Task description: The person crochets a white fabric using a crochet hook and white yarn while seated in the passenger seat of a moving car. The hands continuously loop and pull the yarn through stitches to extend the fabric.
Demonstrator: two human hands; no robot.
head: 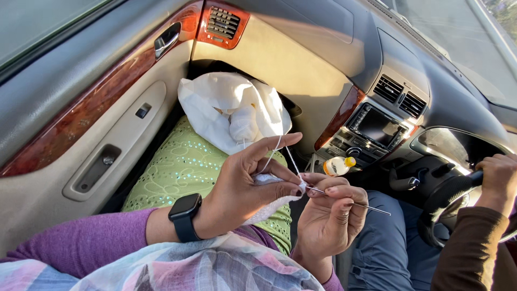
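crochet hook [353, 203] in right hand [329, 218]

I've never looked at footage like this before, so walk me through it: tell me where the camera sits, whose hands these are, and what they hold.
There is one picture, taken by a camera worn on a person's head, looking down at their lap in the passenger seat of a car. No machine is at work here, only two bare hands. The left hand, with a dark watch on its wrist, pinches a small white crocheted piece and guides the white yarn over its raised forefinger. The right hand has its grip on a thin metal crochet hook. The yarn runs up to a white cloth bag lying on the green-clad lap beside the car door. At the right edge, another person's hand holds the steering wheel.
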